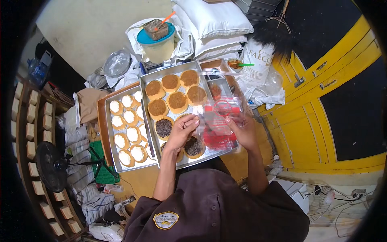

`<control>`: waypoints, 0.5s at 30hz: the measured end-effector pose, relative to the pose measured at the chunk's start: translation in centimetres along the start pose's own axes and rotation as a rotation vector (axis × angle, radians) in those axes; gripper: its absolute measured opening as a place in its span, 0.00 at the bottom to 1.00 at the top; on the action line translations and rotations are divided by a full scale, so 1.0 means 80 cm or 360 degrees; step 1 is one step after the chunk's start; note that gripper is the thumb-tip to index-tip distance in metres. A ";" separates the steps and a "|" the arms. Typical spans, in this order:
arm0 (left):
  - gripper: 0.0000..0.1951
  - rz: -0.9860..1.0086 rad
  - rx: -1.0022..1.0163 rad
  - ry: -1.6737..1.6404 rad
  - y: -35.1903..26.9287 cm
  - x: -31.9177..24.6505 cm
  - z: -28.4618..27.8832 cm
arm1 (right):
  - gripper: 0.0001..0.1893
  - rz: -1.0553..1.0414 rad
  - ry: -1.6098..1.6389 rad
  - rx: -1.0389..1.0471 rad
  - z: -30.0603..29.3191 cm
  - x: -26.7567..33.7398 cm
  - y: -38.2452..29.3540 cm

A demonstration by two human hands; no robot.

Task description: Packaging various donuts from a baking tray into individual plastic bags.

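Note:
My left hand [183,130] and my right hand [244,130] both pinch a clear plastic bag [222,121] with red printing, stretched between them above a metal tray [193,165]. Buns with brown crumb topping [177,101] sit in the far part of that tray. Nearer to me lie buns covered with dark sprinkles [164,128], some partly hidden by my left hand and wrist. More red-printed plastic [219,139] shows under the held bag, over the tray's right side; whether it is separate bags I cannot tell.
Left of the tray stands a second metal tray [113,157] of cream-topped buns [133,134]. A box with compartments [222,86] lies at the far right. Behind are a lidded tub [157,45] and stacked white sacks [217,22]. A black fan [53,166] stands left, a yellow door [299,130] right.

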State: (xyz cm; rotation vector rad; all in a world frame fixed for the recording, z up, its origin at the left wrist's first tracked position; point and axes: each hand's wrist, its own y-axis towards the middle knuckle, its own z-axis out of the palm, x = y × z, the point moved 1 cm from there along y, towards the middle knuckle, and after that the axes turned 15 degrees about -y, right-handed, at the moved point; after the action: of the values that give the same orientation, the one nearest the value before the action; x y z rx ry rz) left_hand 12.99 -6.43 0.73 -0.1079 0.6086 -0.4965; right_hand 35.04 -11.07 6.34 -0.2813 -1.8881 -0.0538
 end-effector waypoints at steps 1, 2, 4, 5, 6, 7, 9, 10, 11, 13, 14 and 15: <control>0.12 0.0020 -0.0057 0.0072 -0.002 0.000 0.003 | 0.09 -0.0039 -0.0051 0.0020 0.001 -0.004 0.001; 0.12 0.0037 -0.0112 0.0144 -0.003 0.001 0.007 | 0.09 -0.0076 -0.0102 0.0038 0.002 -0.010 0.002; 0.12 0.0068 -0.0218 0.0290 -0.003 0.002 0.012 | 0.08 -0.0151 -0.0203 0.0068 0.001 -0.024 0.005; 0.12 0.0071 -0.0225 0.0285 -0.002 0.004 0.010 | 0.08 -0.0150 -0.0206 0.0077 0.000 -0.031 0.007; 0.11 0.0070 -0.0237 0.0372 0.003 0.009 0.003 | 0.08 -0.0123 -0.0253 0.0019 -0.004 -0.039 0.010; 0.11 0.0069 -0.0246 0.0457 0.009 0.015 -0.006 | 0.07 -0.0097 -0.0302 -0.0039 -0.009 -0.048 0.015; 0.11 0.0071 -0.0267 0.0630 0.018 0.025 -0.023 | 0.06 -0.0051 -0.0398 -0.0155 -0.016 -0.062 0.024; 0.10 0.0060 -0.0287 0.0706 0.024 0.029 -0.030 | 0.06 -0.0054 -0.0399 -0.0156 -0.018 -0.069 0.030; 0.09 0.0051 -0.0310 0.0782 0.029 0.031 -0.036 | 0.07 -0.0038 -0.0426 -0.0142 -0.019 -0.074 0.036; 0.08 0.0145 -0.0505 0.0714 0.019 0.007 -0.016 | 0.09 0.0022 -0.0483 -0.0151 -0.029 -0.088 0.045; 0.07 0.0253 -0.0718 0.0639 0.014 -0.008 -0.014 | 0.10 0.0051 -0.0511 -0.0152 -0.034 -0.096 0.051; 0.07 0.0554 -0.0688 0.0501 0.012 -0.022 -0.023 | 0.10 0.0055 -0.0507 -0.0164 -0.039 -0.106 0.061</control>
State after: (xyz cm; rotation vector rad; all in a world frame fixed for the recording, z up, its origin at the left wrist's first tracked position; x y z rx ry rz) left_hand 11.06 -4.68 -0.08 -0.3309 1.0165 -0.0354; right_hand 41.59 -8.30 -1.07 -0.4125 -2.1995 -0.0873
